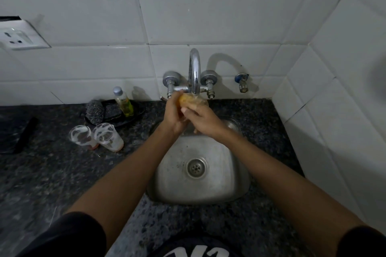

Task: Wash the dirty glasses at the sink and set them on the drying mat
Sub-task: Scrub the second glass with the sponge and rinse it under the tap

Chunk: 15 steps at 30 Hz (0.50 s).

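Over the steel sink point(236, 175), just under the tap spout point(195, 73), both hands meet on one clear glass point(193, 101) with orange residue inside. My left hand point(173, 116) wraps round its base end. My right hand point(205, 122) grips it from the right, thumb pressed on the side; its fingers are hidden below. Two more dirty glasses, the left glass point(80, 135) and the right glass point(108, 136), stand upright on the counter left of the sink, streaked white with reddish dregs. A dark mat point(12, 131) lies at the far left.
A black plate point(133, 118) behind the glasses holds steel scrubbers point(96, 109) and a small bottle of yellow liquid point(124, 101). The speckled granite counter point(62, 183) surrounds the sink. White tiled walls stand behind and to the right; a wall socket point(18, 36) sits at left.
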Available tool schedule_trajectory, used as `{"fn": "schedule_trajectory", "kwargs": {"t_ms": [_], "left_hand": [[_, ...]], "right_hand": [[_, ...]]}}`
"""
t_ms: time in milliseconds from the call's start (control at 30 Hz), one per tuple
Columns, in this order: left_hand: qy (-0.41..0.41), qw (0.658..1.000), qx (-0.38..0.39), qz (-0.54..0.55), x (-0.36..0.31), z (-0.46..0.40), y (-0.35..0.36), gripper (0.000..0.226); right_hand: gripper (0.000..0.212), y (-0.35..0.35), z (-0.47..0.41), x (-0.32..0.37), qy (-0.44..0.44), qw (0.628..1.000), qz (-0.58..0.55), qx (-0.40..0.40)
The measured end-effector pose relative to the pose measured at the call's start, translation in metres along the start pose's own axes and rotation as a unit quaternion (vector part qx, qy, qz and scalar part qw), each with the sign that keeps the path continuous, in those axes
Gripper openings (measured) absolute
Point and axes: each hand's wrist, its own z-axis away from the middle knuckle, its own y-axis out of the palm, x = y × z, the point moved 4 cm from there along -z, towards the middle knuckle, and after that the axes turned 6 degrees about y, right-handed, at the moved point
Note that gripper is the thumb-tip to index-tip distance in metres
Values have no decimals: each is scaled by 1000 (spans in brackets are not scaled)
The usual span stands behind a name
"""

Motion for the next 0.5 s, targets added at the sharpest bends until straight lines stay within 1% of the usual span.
{"fn": "schedule_trajectory", "kwargs": {"t_ms": [33,67,133,200,233,267,333,367,400,467,500], "left_hand": [[-4,1000,2,8,3,1,0,43],[-5,1000,9,14,4,3,2,42],[-8,1000,16,-2,1,4,5,43],[-20,999,10,-24,-3,4,7,48],[-21,999,0,-25,-5,3,7,49],[-12,1000,-9,-21,-6,3,8,45],[1,1000,-18,4,-2,3,7,34],[-2,1000,-15,25,1,3,7,32],[-9,999,-12,39,4,5,8,36],[-26,999,8,30,4,7,7,57],[-37,999,21,11,2,6,6,69]], "right_hand": [[32,2,-2,0,40,998,-49,1],[31,2,-3,2,43,998,-51,-10],[33,0,0,0,-21,998,50,-40],[36,-1,6,-6,-85,984,153,-25],[34,-1,8,-7,-102,981,163,-22],[32,-1,10,-6,-98,985,140,-19],[29,1,4,0,-36,998,42,-12],[31,2,0,3,-5,1000,0,-14],[32,2,-3,6,-1,1000,-10,-26],[32,1,-4,7,-65,993,80,-54],[32,0,-2,4,-93,984,143,-53]]}}
